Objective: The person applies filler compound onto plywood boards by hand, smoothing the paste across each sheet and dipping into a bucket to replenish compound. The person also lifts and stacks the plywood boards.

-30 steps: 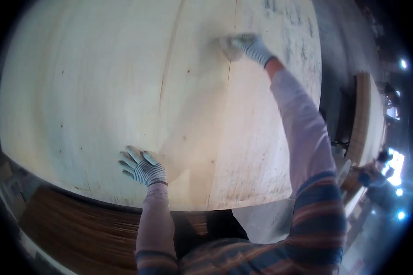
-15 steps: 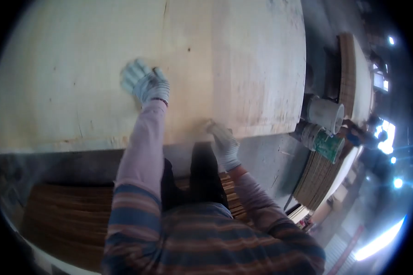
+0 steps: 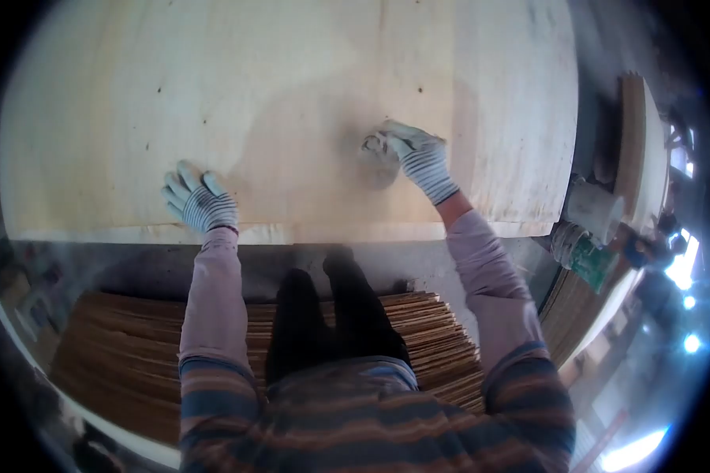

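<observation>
A large pale wood sheet [image 3: 308,102] with dark knots and seams spreads across the upper view. My left hand [image 3: 199,199], in a striped white glove, lies on it near the front edge with fingers spread. Farther in and to the right, my right hand [image 3: 418,158], gloved alike, is closed on a greyish thing at its fingertips, against the sheet. That thing is blurred, and I cannot make out what it is. A shadow falls on the wood around it.
Brown thin sheets [image 3: 126,363] are stacked behind my legs. To the right are a white bucket [image 3: 596,209], a green-and-white bucket [image 3: 588,260] and another stack of boards [image 3: 643,150]. A person [image 3: 647,246] is blurred beyond the buckets.
My right hand has moved from the sheet's front edge forward onto the wood. My left hand now lies nearer that edge and farther left. The camera view has shifted.
</observation>
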